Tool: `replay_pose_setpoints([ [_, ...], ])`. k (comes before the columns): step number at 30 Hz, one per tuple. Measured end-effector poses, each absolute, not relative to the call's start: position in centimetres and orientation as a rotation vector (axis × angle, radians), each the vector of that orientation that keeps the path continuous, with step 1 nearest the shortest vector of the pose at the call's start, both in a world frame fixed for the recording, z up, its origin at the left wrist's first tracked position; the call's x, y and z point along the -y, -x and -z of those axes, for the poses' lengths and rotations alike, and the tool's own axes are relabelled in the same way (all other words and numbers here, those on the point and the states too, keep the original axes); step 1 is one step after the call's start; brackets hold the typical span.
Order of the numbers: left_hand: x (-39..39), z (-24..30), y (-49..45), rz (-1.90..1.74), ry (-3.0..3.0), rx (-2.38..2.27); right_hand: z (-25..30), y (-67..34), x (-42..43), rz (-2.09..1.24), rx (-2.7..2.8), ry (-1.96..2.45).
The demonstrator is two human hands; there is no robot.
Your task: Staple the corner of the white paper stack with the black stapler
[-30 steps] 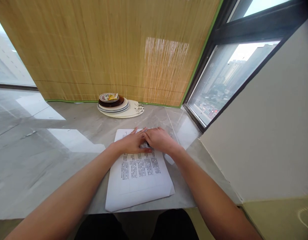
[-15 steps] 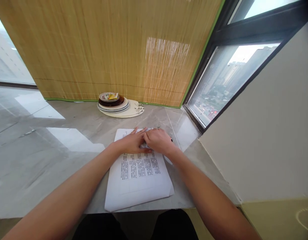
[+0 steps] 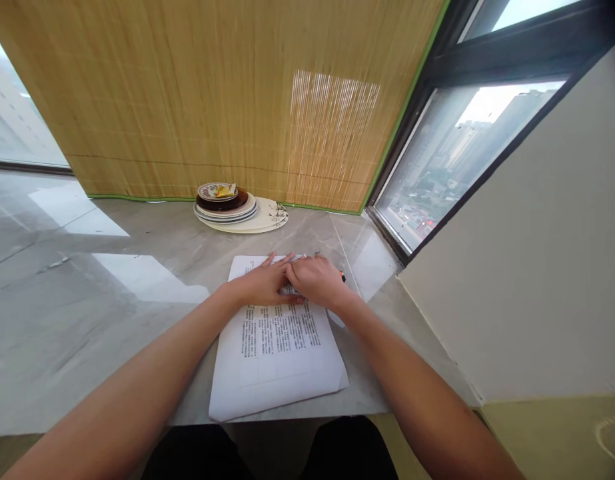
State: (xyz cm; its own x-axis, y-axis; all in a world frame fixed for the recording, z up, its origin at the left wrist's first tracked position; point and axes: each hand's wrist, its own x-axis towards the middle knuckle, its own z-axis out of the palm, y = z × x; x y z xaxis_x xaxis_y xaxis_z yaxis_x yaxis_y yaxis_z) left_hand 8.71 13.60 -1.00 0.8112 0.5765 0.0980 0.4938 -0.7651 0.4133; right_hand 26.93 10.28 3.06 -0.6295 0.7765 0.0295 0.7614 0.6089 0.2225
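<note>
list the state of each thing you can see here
Left hand: spread on the paper
Right hand: curled, next to the left hand
Paper: printed, mostly flat
Black-and-orange item: mostly hidden by the right hand
Plates: stacked
Bamboo blind: lowered

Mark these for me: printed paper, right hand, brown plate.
Printed paper (image 3: 280, 337), head view: on its lines of text.
Right hand (image 3: 316, 280), head view: on the back of the hand.
Brown plate (image 3: 242, 198), head view: on its exposed right side.

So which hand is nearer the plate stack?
Left. The left hand is in front of the plate stack, slightly right; the right hand is in front too, farther right.
</note>
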Motion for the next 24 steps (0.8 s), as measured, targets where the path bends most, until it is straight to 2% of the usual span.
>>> replay_pose_setpoints([
  [24,-13.7,1.12,-8.7,-0.272,-2.64,-0.815,-2.8,-26.89,-10.31,-0.321,-2.796,-1.322],
])
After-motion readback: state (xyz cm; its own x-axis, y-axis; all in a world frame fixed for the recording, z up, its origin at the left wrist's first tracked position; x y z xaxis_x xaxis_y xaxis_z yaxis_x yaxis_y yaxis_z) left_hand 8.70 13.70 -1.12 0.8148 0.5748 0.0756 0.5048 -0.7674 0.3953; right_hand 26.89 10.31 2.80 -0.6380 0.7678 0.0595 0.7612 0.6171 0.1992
